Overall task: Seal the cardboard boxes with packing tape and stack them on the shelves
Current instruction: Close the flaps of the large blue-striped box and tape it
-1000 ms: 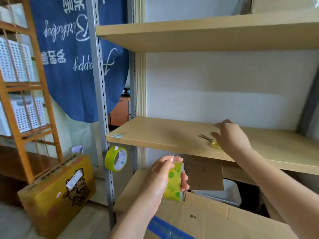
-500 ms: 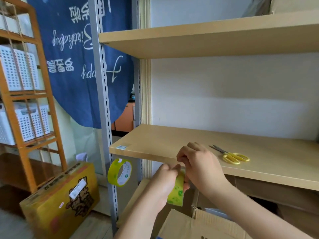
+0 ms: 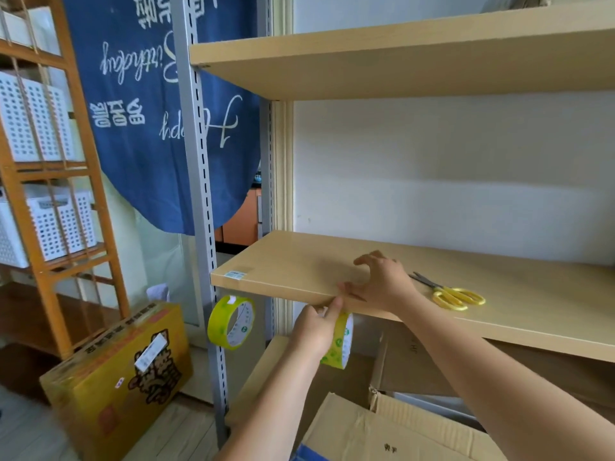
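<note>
Tape came first at this moment: your left hand [image 3: 314,331] gripped the yellow-green roll of packing tape [image 3: 339,342] just under the front edge of the middle shelf [image 3: 289,261], fingers curled round the roll and the thumb pointing up at the shelf lip. Your right hand [image 3: 379,281] lay on top of that shelf near its edge, fingers spread and nearly straight, holding nothing; it looked as if it was pressing the loose tape end down onto the board, though the clear strip itself was too faint for me to be sure. Scissors [image 3: 449,292] with yellow handles rested on the shelf just to the right of that hand. A second tape roll [image 3: 231,322] hung beside the grey upright [image 3: 203,227].

You were, I judged, in the preparing step: drawing out a length of tape, with no sealing begun. The open cardboard box [image 3: 382,434] sat low in front of you with its flaps up, and another flattened or folded box [image 3: 409,364] stood under the shelf. A printed yellow box [image 3: 123,374] leaned on the floor to the left.

Next, you needed a steady pull down on the roll while the right hand kept the end pinned, then a reach for the scissors. Stacking was well off.
</note>
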Tool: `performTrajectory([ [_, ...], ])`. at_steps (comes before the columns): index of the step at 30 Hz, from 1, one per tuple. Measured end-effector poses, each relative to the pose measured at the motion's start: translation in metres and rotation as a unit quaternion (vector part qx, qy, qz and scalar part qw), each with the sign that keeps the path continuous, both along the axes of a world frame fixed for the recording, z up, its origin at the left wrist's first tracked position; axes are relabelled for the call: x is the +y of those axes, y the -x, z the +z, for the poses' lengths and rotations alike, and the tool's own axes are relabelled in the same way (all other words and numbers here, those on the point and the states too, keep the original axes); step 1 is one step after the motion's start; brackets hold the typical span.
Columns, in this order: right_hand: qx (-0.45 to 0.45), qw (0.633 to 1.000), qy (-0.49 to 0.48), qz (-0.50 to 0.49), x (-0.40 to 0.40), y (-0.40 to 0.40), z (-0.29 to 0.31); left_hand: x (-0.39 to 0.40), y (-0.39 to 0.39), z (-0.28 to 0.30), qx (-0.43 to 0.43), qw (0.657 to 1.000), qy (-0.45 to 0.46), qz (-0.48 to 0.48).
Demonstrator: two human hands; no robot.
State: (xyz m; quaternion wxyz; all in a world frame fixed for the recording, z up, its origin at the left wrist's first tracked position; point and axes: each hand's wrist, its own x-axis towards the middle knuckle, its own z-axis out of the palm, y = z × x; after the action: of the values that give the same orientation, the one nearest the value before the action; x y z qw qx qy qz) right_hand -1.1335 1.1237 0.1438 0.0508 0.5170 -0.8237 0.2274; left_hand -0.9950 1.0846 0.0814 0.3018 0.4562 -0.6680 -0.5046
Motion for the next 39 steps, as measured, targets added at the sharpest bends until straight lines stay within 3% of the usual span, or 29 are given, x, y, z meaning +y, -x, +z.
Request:
performTrajectory([
  [2,0.076,0.986,0.149,0.007,0.021,-0.018,-0.011,0.008,-0.019,-0.011,-0.036,0.998,0.042,0.012],
  [4,0.116,0.957,0.253,0.075,0.054,-0.045,-0.039,0.028,-0.056,-0.036,-0.067,0.985,0.159,0.025],
  [6,0.111,0.958,0.194,0.177,0.086,-0.075,-0.084,0.058,-0.1,-0.07,-0.062,0.948,0.31,-0.04],
  [8,0.073,0.959,0.023,0.274,0.11,-0.096,-0.133,0.087,-0.135,-0.102,-0.061,0.898,0.404,-0.163],
  [10,-0.018,0.944,-0.089,0.319,0.123,-0.103,-0.173,0.11,-0.164,-0.123,-0.138,0.841,0.455,-0.258],
  [12,-0.092,0.94,-0.118,0.306,0.13,-0.105,-0.197,0.121,-0.188,-0.138,-0.236,0.779,0.484,-0.321],
  [14,-0.102,0.94,-0.12,0.303,0.133,-0.105,-0.211,0.123,-0.203,-0.143,-0.282,0.721,0.523,-0.356],
  [17,-0.086,0.941,-0.118,0.305,0.132,-0.106,-0.221,0.124,-0.208,-0.141,-0.274,0.694,0.552,-0.373],
  [19,-0.082,0.944,-0.128,0.292,0.134,-0.107,-0.223,0.123,-0.207,-0.143,-0.265,0.697,0.552,-0.374],
  [23,-0.033,0.938,-0.186,0.29,0.136,-0.11,-0.226,0.13,-0.208,-0.155,-0.23,0.74,0.519,-0.36],
  [25,-0.038,0.93,-0.209,0.299,0.137,-0.113,-0.223,0.131,-0.209,-0.153,-0.216,0.787,0.443,-0.371],
  [27,-0.054,0.923,-0.217,0.312,0.142,-0.114,-0.217,0.127,-0.206,-0.14,-0.185,0.856,0.286,-0.39],
  [29,-0.058,0.917,-0.218,0.33,0.152,-0.114,-0.212,0.118,-0.193,-0.127,-0.142,0.912,0.148,-0.354],
  [30,-0.057,0.912,-0.221,0.34,0.16,-0.114,-0.21,0.114,-0.182,-0.123,-0.142,0.928,0.144,-0.312],
  [32,-0.058,0.9,-0.233,0.364,0.178,-0.116,-0.207,0.106,-0.16,-0.121,-0.186,0.935,0.181,-0.241],
  [37,-0.033,0.909,-0.176,0.375,0.212,-0.113,-0.198,0.084,-0.127,-0.136,-0.307,0.93,0.087,-0.18],
  [39,-0.061,0.918,-0.118,0.373,0.216,-0.108,-0.197,0.076,-0.126,-0.146,-0.302,0.938,0.055,-0.163],
])
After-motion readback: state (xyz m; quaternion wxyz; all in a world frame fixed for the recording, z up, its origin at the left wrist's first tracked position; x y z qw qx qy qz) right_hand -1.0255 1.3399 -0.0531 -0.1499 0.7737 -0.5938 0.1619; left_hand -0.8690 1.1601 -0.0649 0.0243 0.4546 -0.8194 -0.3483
